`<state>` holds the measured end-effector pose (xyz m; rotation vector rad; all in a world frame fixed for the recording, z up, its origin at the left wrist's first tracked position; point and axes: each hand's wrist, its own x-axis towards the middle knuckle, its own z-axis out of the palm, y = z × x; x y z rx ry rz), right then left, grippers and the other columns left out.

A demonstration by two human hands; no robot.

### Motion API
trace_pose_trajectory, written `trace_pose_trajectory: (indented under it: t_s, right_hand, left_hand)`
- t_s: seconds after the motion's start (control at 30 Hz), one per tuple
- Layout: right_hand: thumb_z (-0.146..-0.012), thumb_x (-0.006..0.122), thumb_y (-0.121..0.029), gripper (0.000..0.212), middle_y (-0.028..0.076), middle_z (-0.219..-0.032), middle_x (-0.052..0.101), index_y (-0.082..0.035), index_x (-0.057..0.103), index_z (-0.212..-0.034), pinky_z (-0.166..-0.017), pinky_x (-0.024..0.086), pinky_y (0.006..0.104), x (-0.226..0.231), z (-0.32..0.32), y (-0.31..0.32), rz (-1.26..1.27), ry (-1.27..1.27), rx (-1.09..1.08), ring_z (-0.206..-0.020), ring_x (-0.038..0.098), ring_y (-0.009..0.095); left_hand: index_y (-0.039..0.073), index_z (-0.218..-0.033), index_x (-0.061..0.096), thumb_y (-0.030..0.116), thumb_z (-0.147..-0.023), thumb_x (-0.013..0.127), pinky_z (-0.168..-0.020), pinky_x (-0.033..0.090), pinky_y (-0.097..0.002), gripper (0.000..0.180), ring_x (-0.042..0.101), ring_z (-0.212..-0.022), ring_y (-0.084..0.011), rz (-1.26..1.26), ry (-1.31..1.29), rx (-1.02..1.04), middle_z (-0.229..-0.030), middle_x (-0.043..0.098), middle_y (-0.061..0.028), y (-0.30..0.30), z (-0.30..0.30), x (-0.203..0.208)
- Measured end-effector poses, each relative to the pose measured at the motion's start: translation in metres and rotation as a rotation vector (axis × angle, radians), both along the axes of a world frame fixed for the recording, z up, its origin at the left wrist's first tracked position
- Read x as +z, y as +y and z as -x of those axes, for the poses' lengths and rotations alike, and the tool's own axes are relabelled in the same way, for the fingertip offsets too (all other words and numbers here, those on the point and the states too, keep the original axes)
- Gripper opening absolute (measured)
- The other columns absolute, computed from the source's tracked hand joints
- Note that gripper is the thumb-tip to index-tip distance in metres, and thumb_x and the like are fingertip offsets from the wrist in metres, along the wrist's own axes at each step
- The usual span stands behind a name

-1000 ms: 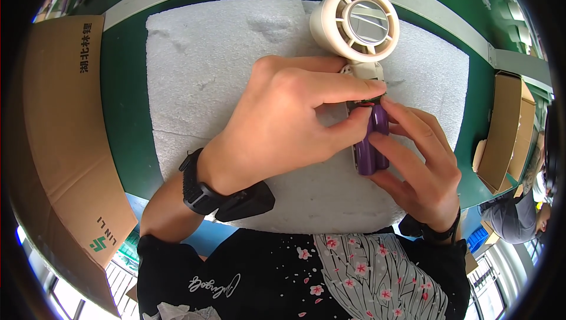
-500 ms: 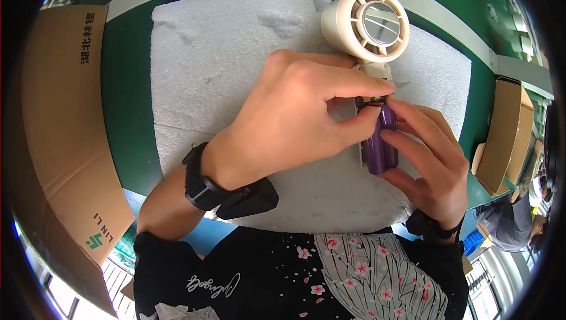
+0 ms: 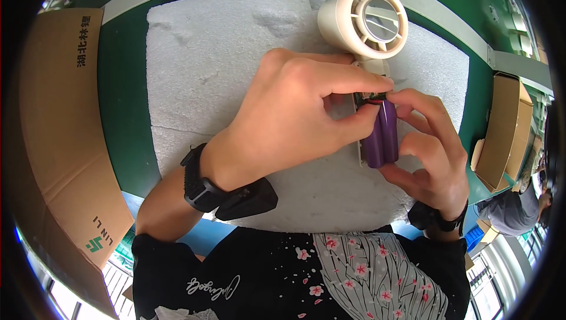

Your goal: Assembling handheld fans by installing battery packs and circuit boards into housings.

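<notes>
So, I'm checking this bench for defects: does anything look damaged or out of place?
Nothing looks spilled. The white foam sheet does look worn: dents near its far edge and a crack-like line at its left. The cream fan has its handle open, baring purple cells, but I see no break there.

Can't see much of the handle (image 3: 375,68) below the cream fan (image 3: 336,22), with the left hand (image 3: 289,114) in the way. Can only peek at a bit of the green board (image 3: 372,95), too small to make out. Can't see the top of one purple tube (image 3: 374,144), tucked under the left hand's thumb. Can't tell for sure about the right hand's (image 3: 442,155) hold. Far right, a blurry person (image 3: 512,214), cut off by the dark rim. Down low, a crumpled white thing (image 3: 184,313), cut off too.
</notes>
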<state>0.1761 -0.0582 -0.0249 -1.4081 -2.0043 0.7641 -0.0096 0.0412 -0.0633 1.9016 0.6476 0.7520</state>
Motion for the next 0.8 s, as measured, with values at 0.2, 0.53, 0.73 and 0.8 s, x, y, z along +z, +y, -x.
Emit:
trace_pose_trajectory:
  t_s: [0.2,0.53,0.73,0.8]
  right_hand:
    - [-0.044,0.081,0.011,0.059,0.025,-0.121,0.048,-0.008,0.043,-0.087,-0.088,0.053,0.0467,-0.003,0.001,0.001,0.035,0.042,-0.012,-0.101,0.057,0.034]
    - [-0.044,0.083,0.006,0.060,0.019,-0.118,0.050,-0.009,0.047,-0.090,-0.080,0.053,0.0400,-0.002,0.003,0.001,0.030,-0.003,-0.060,-0.098,0.057,0.031]
    - [-0.049,0.080,0.009,0.063,0.014,-0.117,0.045,-0.008,0.050,-0.101,-0.078,0.050,0.0376,0.004,0.006,0.004,0.041,-0.046,-0.045,-0.094,0.055,0.030]
    - [-0.047,0.082,0.008,0.064,0.013,-0.117,0.047,-0.009,0.050,-0.100,-0.080,0.049,0.0379,0.005,0.007,0.003,0.056,-0.043,-0.071,-0.097,0.055,0.030]
  left_hand:
    - [0.009,-0.098,0.072,-0.002,-0.067,0.073,-0.054,0.050,-0.0211,0.032,0.061,-0.060,-0.0093,-0.032,-0.023,0.010,-0.078,0.069,-0.0039,0.001,0.000,0.000]
    - [0.010,-0.103,0.070,0.006,-0.058,0.085,-0.052,0.048,-0.0213,0.047,0.059,-0.058,-0.0087,0.055,-0.001,-0.062,-0.083,0.069,-0.0025,0.001,0.000,0.003]
    - [0.010,-0.104,0.070,0.005,-0.060,0.083,-0.052,0.047,-0.0212,0.046,0.058,-0.057,-0.0079,0.095,0.008,-0.063,-0.084,0.069,-0.0028,0.000,0.001,0.003]
    - [0.010,-0.104,0.069,0.004,-0.060,0.083,-0.052,0.047,-0.0212,0.046,0.058,-0.057,-0.0076,0.098,0.009,-0.069,-0.084,0.069,-0.0026,0.000,0.000,0.004]
